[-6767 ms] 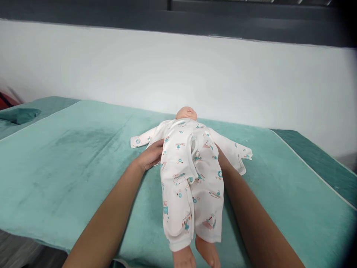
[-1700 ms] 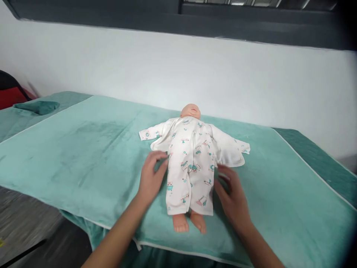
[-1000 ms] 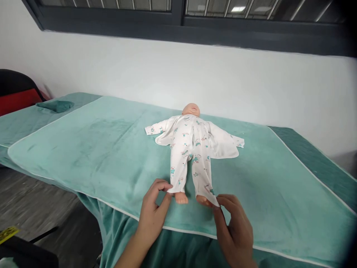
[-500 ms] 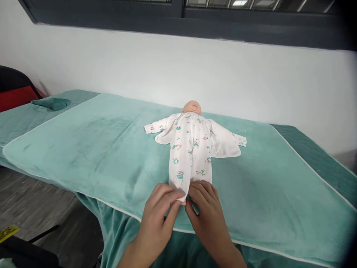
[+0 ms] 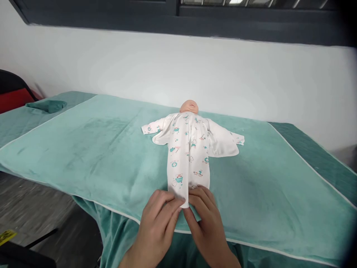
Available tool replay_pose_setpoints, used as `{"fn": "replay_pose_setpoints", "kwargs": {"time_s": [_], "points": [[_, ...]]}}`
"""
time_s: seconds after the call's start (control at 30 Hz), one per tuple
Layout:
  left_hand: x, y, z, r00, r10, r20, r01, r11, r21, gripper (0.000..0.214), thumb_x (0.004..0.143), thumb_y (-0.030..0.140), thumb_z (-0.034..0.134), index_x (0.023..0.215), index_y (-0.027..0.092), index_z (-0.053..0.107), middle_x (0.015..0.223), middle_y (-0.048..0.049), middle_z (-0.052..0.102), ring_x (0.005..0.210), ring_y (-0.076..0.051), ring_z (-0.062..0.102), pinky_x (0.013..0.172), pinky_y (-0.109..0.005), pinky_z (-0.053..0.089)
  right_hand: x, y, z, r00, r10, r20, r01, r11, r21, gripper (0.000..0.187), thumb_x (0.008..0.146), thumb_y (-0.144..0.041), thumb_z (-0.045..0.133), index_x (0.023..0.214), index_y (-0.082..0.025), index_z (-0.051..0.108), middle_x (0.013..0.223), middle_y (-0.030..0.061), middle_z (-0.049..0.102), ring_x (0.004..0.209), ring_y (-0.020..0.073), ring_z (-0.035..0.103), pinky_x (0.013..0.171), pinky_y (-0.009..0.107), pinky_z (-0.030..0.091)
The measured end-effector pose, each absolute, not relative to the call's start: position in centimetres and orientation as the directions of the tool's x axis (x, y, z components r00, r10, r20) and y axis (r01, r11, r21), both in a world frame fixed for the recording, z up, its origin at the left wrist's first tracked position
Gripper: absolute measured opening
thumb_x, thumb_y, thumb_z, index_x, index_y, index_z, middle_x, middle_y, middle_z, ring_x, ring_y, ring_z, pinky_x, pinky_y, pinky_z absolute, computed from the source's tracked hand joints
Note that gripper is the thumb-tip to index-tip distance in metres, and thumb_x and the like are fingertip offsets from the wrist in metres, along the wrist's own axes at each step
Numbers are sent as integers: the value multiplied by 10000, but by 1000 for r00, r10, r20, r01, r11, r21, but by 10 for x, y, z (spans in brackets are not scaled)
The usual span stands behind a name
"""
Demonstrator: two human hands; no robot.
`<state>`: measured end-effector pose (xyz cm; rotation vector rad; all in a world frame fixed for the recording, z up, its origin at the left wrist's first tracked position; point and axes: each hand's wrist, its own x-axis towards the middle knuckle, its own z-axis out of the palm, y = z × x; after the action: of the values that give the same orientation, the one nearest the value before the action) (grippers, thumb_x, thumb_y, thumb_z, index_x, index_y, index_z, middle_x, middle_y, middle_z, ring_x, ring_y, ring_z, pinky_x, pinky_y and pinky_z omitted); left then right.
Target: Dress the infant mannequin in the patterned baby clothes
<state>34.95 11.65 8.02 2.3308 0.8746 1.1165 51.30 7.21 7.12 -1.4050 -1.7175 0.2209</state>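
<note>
Teal towelling [image 5: 83, 149] covers the table across the frame, its white-piped edge hanging over the near side. A baby doll [image 5: 189, 106] lies on its back at the centre, head toward the white wall, dressed in a white printed romper [image 5: 189, 156] with sleeves spread to either side.

Finding: both hands are at the romper's leg ends, lower centre of the frame. The left hand [image 5: 160, 219] has its fingertips closed over the pointed hem corner. Its thumb is hidden, so a true pinch cannot be confirmed. The right hand [image 5: 206, 219] lies flat, fingers extended on the other leg end, pressing cloth and grasping nothing. The doll's feet are covered.

Assessment: the step in hand appears to be drawing the two leg ends together and smoothing them below the feet. Any further move calls for a firm hold on both hems, light pressure, and keeping the doll clear of the near edge.

Also noted: a folded teal cloth [image 5: 46, 106] and a red-and-black seat [image 5: 11, 98] at the left of the frame
</note>
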Motion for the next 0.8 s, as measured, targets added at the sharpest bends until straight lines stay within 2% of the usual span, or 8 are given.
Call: {"fn": "replay_pose_setpoints", "kwargs": {"time_s": [0.13,0.27,0.37,0.5,0.57,0.7,0.8], "points": [[347,113,63,430,759,489,446,-650,616,441,888,146,588,1285,330,533,1096,-78,599,1023,-231,600,842,-369,551,512,62,64,133,800,584,747,306,-590,176,901,-95,540,994,-242,567,1060,73,570,1073,247,518,895,437,467],[348,116,48,422,796,434,467,-601,649,360,897,188,593,1228,315,531,1126,-67,589,1051,-218,608,870,-349,547,509,56,58,144,813,565,788,250,-562,187,893,-100,555,999,-252,584,1139,88,552,1140,271,506,866,428,500],[346,121,47,398,802,445,441,-593,674,252,901,180,589,1120,297,549,1075,-48,598,1009,-201,616,845,-326,540,511,53,52,114,829,548,790,259,-556,266,909,-140,575,1140,-272,588,1198,95,554,1160,266,522,877,416,529],[341,125,52,353,803,480,414,-594,690,131,905,171,570,987,272,553,960,-20,611,889,-177,625,754,-282,521,524,51,41,235,793,563,809,162,-565,396,924,-244,614,1306,-266,510,1218,116,558,1121,259,561,853,398,556],[340,123,53,338,811,478,411,-584,700,105,915,169,550,956,266,551,931,-13,612,854,-169,624,732,-269,509,530,52,36,286,786,548,793,126,-596,330,932,-266,609,1251,-254,527,1166,110,569,1071,244,584,823,372,562],[342,118,46,317,827,464,434,-562,704,81,928,168,550,951,245,549,939,-13,608,864,-150,620,749,-243,494,532,54,37,277,828,488,726,153,-670,76,946,-202,581,1001,-231,538,957,49,570,869,162,603,727,263,538],[342,117,43,298,827,477,437,-562,702,78,926,160,562,949,231,544,947,-10,600,873,-135,613,762,-223,483,530,52,47,248,805,540,727,214,-653,104,941,-114,538,953,-216,522,911,32,555,816,128,586,703,218,504]]}}
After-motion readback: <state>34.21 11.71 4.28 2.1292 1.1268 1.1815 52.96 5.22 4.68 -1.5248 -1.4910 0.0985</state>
